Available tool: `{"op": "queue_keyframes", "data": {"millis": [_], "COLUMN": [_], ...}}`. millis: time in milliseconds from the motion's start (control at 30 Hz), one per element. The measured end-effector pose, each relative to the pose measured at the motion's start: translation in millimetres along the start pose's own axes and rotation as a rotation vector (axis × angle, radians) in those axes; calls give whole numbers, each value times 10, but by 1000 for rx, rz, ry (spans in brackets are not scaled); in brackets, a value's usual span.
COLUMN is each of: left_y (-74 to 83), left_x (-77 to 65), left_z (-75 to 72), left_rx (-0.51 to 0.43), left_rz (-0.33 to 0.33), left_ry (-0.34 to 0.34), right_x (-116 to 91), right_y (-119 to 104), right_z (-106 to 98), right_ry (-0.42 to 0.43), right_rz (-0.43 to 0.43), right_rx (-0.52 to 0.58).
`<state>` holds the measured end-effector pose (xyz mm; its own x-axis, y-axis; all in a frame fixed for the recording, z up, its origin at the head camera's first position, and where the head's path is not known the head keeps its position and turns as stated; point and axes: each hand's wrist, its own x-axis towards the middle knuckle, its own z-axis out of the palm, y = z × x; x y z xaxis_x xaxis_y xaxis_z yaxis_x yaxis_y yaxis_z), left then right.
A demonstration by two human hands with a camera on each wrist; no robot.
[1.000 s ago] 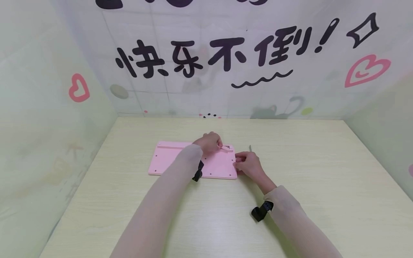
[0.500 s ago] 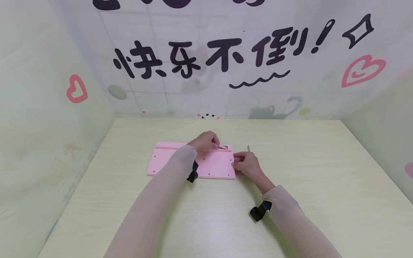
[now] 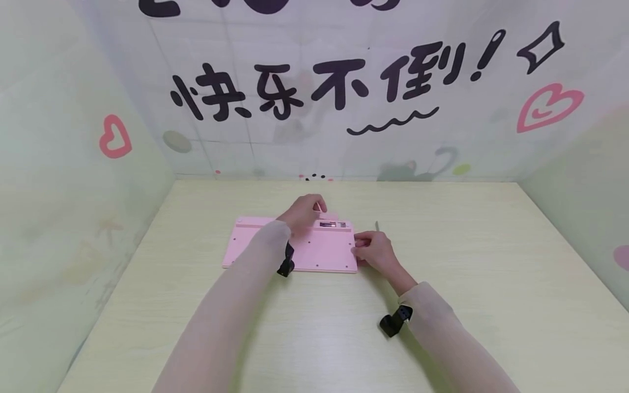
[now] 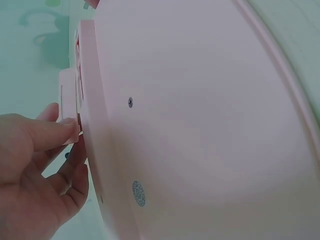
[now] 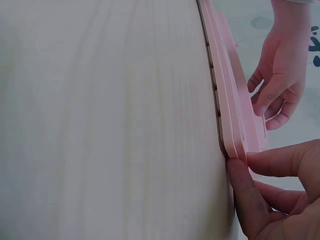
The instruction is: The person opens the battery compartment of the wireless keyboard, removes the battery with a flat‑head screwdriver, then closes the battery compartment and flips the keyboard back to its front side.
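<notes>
A pink keyboard (image 3: 326, 252) lies face down on the table, its screwed underside up. Near its far right edge the battery compartment (image 3: 327, 224) is uncovered, showing a dark slot. My left hand (image 3: 301, 213) pinches the small pink battery cover (image 4: 67, 100) between thumb and fingers, just beyond the keyboard's raised far edge. In the right wrist view, the key side (image 5: 214, 80) faces the tabletop. My right hand (image 3: 377, 250) grips the keyboard's right end, thumb and fingers on either side of its corner.
A thin grey strip (image 3: 377, 225) lies on the pale wooden table (image 3: 467, 262) just behind my right hand; part of it is hidden. A printed cloth wall (image 3: 295, 147) stands at the table's back, with more cloth at both sides.
The battery cover has come away from the compartment as my left hand moved left and back with it, exposing the slot. My right hand keeps its grip on the keyboard's end.
</notes>
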<state>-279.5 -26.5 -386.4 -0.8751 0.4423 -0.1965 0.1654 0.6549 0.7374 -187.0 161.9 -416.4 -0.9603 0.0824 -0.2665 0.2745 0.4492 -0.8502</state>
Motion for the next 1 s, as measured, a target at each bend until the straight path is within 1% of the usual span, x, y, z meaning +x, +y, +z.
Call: {"op": "queue_keyframes", "data": {"millis": [200, 333, 433, 533, 633, 800, 1000], "left_y": [-98, -166, -196, -228, -273, -332, -297], "left_x": [10, 20, 17, 18, 38, 79, 51], "left_z": [-45, -74, -101, -126, -145, -151, -111], "left_rx": [10, -25, -12, 10, 14, -16, -45], "left_rz": [18, 9, 24, 33, 18, -15, -31], "left_ry": [32, 62, 89, 102, 114, 133, 149], "right_x": [-5, -9, -4, -3, -5, -6, -9], "right_y": [-1, -6, -4, -1, -2, 2, -4], "right_z": [-14, -20, -17, -14, -9, -4, -1], "right_ry": [1, 1, 3, 3, 6, 13, 14], "right_rz": [-3, 2, 6, 3, 6, 7, 10], "right_rx": [1, 3, 3, 3, 4, 9, 9]}}
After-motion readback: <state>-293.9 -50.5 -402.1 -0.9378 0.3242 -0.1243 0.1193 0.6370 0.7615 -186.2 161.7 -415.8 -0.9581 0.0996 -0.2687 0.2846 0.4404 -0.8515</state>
